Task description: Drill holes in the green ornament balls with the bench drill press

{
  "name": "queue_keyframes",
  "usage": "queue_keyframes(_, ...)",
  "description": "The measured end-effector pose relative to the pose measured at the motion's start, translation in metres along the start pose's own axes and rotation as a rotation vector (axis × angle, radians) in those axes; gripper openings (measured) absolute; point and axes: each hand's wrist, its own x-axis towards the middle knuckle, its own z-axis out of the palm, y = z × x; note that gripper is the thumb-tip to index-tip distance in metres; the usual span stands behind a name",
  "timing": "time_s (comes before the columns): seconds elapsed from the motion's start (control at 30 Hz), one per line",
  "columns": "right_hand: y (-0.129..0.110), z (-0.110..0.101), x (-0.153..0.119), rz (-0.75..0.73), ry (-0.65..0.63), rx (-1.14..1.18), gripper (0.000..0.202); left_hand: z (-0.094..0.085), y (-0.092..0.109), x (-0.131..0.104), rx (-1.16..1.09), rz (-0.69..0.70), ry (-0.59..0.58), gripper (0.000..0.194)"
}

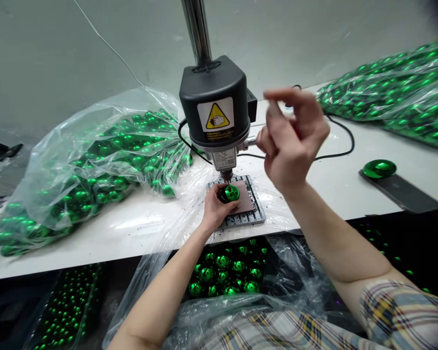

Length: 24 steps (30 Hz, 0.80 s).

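Pinched in my left hand (216,206) is a shiny green ball (232,193), pressed down on a pinkish pad (246,197) over the slotted metal base (256,214) of a small bench drill press (214,107). The chuck (226,175) stands directly above the ball; whether the bit touches it I cannot tell. My right hand (295,138) is raised beside the motor head, fingers curled. The metal drill press lever (251,141) runs into its lower fingers, which hide the lever's far end. The right hand is slightly blurred.
Clear plastic bags of green balls lie at left (105,165) and right (394,92). Several more balls (228,270) sit below the table edge, in plastic. A phone (405,192) with a green piece (379,168) on it lies at right. A black cable (346,141) crosses the white table.
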Motion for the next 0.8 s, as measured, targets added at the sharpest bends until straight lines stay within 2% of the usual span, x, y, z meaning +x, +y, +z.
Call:
queue_keyframes(0.07, -0.014, 0.01, 0.025, 0.025, -0.007, 0.082, 0.013, -0.007, 0.002, -0.005, 0.073, -0.003, 0.056, 0.049)
queue_keyframes(0.13, -0.022, 0.018, 0.045, 0.095, -0.032, 0.168, 0.003, -0.027, 0.004, -0.014, 0.201, 0.004, 0.068, 0.047)
queue_keyframes(0.2, -0.023, 0.022, 0.056, 0.14, -0.031, 0.241, 0.01, -0.058, 0.006, -0.022, 0.346, 0.033, -0.084, 0.05)
queue_keyframes(0.3, -0.021, 0.024, 0.059, 0.135, -0.024, 0.309, 0.016, -0.106, 0.008, -0.014, 0.452, 0.073, -0.452, 0.056)
queue_keyframes(0.33, -0.02, 0.024, 0.058, 0.127, -0.021, 0.32, 0.018, -0.117, 0.007, -0.002, 0.457, 0.071, -0.488, 0.052)
queue_keyframes(0.37, -0.019, 0.024, 0.057, 0.123, -0.013, 0.325, 0.019, -0.124, 0.005, 0.014, 0.461, 0.066, -0.451, 0.043)
queue_keyframes(0.43, -0.018, 0.023, 0.056, 0.116, 0.007, 0.327, 0.021, -0.125, -0.002, 0.055, 0.487, 0.061, -0.245, 0.019)
queue_keyframes(0.47, -0.018, 0.023, 0.056, 0.109, 0.014, 0.331, 0.021, -0.12, -0.007, 0.078, 0.485, 0.059, -0.141, 0.014)
queue_keyframes(0.5, -0.019, 0.023, 0.056, 0.099, 0.02, 0.337, 0.02, -0.112, -0.012, 0.099, 0.464, 0.06, -0.087, 0.016)
queue_keyframes(0.57, -0.02, 0.023, 0.056, 0.086, 0.01, 0.346, 0.015, -0.096, -0.023, 0.133, 0.439, 0.069, -0.067, 0.024)
queue_keyframes(0.67, -0.022, 0.021, 0.054, 0.096, -0.02, 0.334, 0.009, -0.08, -0.035, 0.16, 0.402, 0.079, -0.012, 0.033)
queue_keyframes(0.8, -0.022, 0.02, 0.051, 0.104, -0.037, 0.315, 0.004, -0.08, -0.041, 0.172, 0.365, 0.065, 0.109, 0.035)
